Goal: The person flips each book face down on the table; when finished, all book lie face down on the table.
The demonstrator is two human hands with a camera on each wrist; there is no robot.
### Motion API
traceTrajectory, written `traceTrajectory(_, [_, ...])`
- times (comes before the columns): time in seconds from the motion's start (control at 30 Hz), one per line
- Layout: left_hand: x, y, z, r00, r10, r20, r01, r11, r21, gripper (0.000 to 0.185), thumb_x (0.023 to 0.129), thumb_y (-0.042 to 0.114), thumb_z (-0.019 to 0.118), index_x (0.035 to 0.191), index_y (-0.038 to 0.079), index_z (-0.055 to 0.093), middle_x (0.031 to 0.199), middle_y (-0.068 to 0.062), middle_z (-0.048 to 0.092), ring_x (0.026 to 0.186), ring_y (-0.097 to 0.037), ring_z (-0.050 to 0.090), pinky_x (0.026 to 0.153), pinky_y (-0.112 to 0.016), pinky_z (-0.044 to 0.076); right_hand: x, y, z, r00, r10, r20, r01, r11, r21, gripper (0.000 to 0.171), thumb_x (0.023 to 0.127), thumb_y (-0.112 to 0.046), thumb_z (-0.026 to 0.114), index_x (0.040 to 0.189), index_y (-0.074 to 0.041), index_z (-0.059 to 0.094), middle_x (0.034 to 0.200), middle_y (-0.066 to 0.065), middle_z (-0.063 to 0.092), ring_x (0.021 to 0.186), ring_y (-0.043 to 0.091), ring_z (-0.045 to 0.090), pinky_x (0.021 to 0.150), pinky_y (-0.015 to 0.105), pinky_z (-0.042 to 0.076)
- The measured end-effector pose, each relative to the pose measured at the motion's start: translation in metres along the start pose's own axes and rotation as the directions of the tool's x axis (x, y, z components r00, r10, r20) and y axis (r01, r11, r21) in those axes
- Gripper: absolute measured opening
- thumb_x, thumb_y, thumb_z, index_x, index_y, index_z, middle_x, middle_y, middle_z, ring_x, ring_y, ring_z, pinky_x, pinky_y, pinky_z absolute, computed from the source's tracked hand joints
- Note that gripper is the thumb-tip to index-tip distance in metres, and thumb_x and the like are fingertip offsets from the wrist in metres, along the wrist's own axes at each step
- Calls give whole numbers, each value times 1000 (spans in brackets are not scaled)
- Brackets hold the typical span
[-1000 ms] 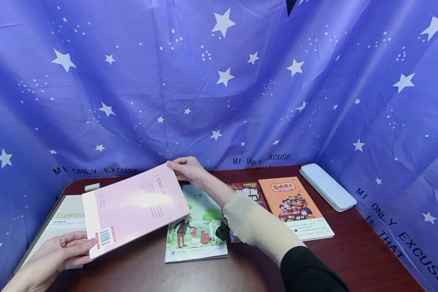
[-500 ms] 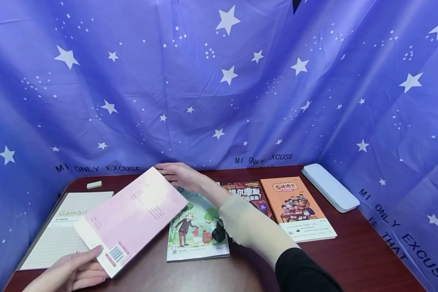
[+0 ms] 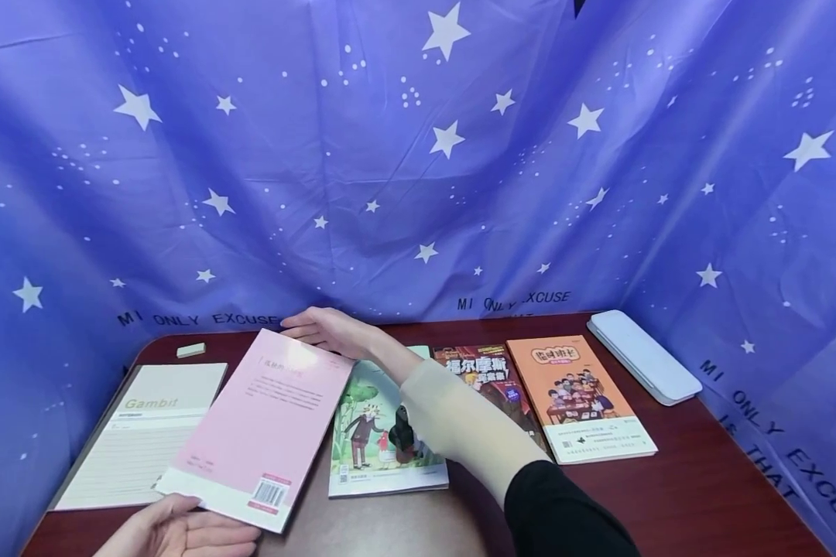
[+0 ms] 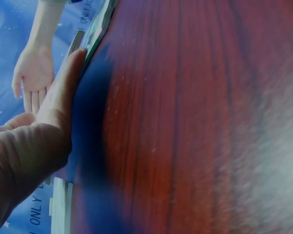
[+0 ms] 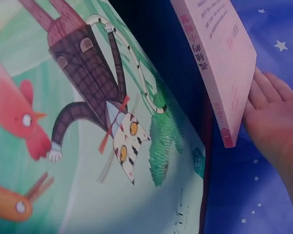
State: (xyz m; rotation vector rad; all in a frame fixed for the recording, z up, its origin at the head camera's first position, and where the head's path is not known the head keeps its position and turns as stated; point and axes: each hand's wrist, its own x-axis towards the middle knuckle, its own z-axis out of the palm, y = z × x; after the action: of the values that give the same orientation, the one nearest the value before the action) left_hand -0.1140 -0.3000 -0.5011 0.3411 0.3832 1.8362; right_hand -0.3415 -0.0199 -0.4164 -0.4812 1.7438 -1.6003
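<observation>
— Since a second ago, what has moved?
— Lower now, the pink book (image 3: pixel 265 422) has come down nearly flat on the table (image 3: pixel 704 495), overlapping the notebook (image 3: pixel 142 433) and the green book (image 3: pixel 383 433).
— And your hands?
— My right hand (image 3: pixel 327 333) lies straight-fingered against its far edge; my left hand (image 3: pixel 181 534) rests with relaxed fingers under its near corner; neither is curled round it.

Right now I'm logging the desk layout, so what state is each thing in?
Pink paperback book: back cover up, overlapping the notebook, held at both ends.
Left hand: fingers straight, at the book's near edge.
Right hand: flat, fingers straight, at its far corner.
Green illustrated picture book: closed, flat.
Cream lined notebook: closed, flat.
</observation>
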Motion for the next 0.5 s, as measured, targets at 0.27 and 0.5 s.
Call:
traceTrajectory(0.27, [3, -13, -12, 992, 41, 122, -42, 999, 5, 63, 110, 30, 22, 160, -8, 17, 170, -24, 13, 161, -32, 9, 136, -34, 9, 22, 7, 6, 999, -11, 36, 10, 999, 32, 56, 106, -23, 28, 154, 1, 43, 153, 22, 53, 144, 35, 51, 123, 38, 44])
traceTrajectory(0.5, [9, -20, -23, 988, 44, 150, -45, 999, 0, 66, 109, 31, 18, 161, -8, 5, 172, -21, 1, 162, -31, -2, 136, -33, 3, 37, 13, 14, 1000, -20, 20, 22, 996, -83, 56, 105, -28, 30, 154, -5, 45, 147, 18, 60, 139, 31, 57, 117, 34, 49])
